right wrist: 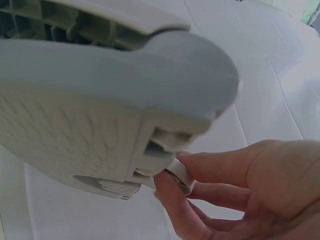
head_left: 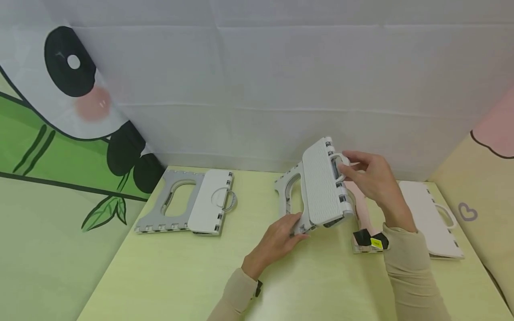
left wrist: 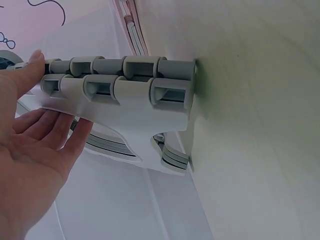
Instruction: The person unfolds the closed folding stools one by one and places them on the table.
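Observation:
In the head view, a white and light grey folding step stool (head_left: 321, 187) is tilted up on one edge in the middle of the table, folded flat. My left hand (head_left: 275, 240) grips its lower near edge; the left wrist view shows the thumb on the hinged edge (left wrist: 107, 67) and the fingers under the leg panel. At the stool's upper right side, my right hand (head_left: 371, 176) pinches the small loop handle (right wrist: 182, 177) between thumb and fingers. The stool's low corner is close over the tabletop in the left wrist view.
A second grey and white folding stool (head_left: 209, 205) lies flat on the left. To the right lie a pink folding stool (head_left: 361, 207), partly behind my right arm, and a white one (head_left: 421, 218). Cloth backdrop (head_left: 261, 89) rises behind the yellow-green table (head_left: 192, 276).

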### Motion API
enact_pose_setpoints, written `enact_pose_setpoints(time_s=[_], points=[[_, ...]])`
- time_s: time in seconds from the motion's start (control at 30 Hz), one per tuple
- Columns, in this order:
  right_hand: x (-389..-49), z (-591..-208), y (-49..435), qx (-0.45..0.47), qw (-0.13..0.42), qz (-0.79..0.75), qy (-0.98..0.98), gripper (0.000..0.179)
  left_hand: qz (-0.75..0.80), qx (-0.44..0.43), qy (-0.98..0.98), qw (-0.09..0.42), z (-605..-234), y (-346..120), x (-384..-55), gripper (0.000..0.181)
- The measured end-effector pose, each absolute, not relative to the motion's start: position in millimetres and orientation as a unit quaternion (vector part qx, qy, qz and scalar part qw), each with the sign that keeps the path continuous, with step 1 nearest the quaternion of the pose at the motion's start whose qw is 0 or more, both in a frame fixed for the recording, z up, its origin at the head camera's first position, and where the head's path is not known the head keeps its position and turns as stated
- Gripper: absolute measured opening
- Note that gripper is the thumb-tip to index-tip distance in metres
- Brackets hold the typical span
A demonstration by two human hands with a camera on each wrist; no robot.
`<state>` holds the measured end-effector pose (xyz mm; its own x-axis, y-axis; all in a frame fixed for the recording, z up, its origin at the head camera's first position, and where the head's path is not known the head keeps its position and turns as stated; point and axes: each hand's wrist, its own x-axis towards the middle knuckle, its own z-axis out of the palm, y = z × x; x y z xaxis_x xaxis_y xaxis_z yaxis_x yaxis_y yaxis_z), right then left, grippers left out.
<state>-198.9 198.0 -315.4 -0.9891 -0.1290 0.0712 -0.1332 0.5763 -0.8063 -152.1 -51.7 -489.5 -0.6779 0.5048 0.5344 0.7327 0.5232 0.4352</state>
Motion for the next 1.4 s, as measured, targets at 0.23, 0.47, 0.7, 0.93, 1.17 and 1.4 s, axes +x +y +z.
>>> enact_pose_setpoints(time_s=[0.23, 0.47, 0.7, 0.93, 1.17, 1.4], points=[[-198.9, -307.6, 191.7, 0.075, 0.016, 0.429, -0.9, 0.053, -0.337, -0.368, -0.848, 0.179, -491.3, -50.0, -153.6, 0.055], [-198.6, -302.7, 185.7, 0.082, 0.026, 0.412, -0.907, 0.051, -0.358, -0.369, -0.839, 0.176, -492.2, -49.1, -153.4, 0.056], [-199.1, -298.7, 179.1, 0.099, 0.042, 0.399, -0.91, 0.049, -0.379, -0.367, -0.83, 0.182, -494.5, -47.3, -154.3, 0.059], [-199.0, -293.2, 174.3, 0.098, 0.043, 0.4, -0.91, 0.049, -0.401, -0.359, -0.827, 0.163, -494.6, -45.2, -157.9, 0.059], [-197.9, -291.2, 169.0, 0.099, 0.046, 0.403, -0.909, 0.049, -0.434, -0.361, -0.815, 0.132, -491.9, -46.3, -157.6, 0.059], [-197.7, -287.2, 161.7, 0.108, 0.056, 0.401, -0.908, 0.048, -0.47, -0.36, -0.799, 0.101, -494.0, -44.0, -159.3, 0.059]])
